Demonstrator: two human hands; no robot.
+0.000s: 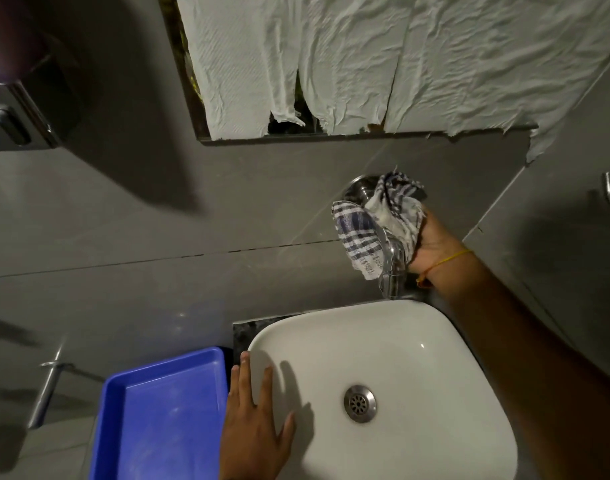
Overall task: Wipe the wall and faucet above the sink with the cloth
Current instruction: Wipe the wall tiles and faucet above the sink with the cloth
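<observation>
Far left, a metal dispenser [9, 123] sits on the grey wall [158, 209]. Near left, a blue tray [165, 410] lies just beside the white sink [417, 341]. Your left hand [255, 420] lies flat and open, fingers spread, on the sink's left rim. Up on the far wall, a mirror [365, 135] is covered in crumpled paper [365, 64]. Right of centre, your right hand [431, 244] is clamped on the checked cloth [369, 230], which is wrapped over the chrome faucet [393, 268] above the sink.
</observation>
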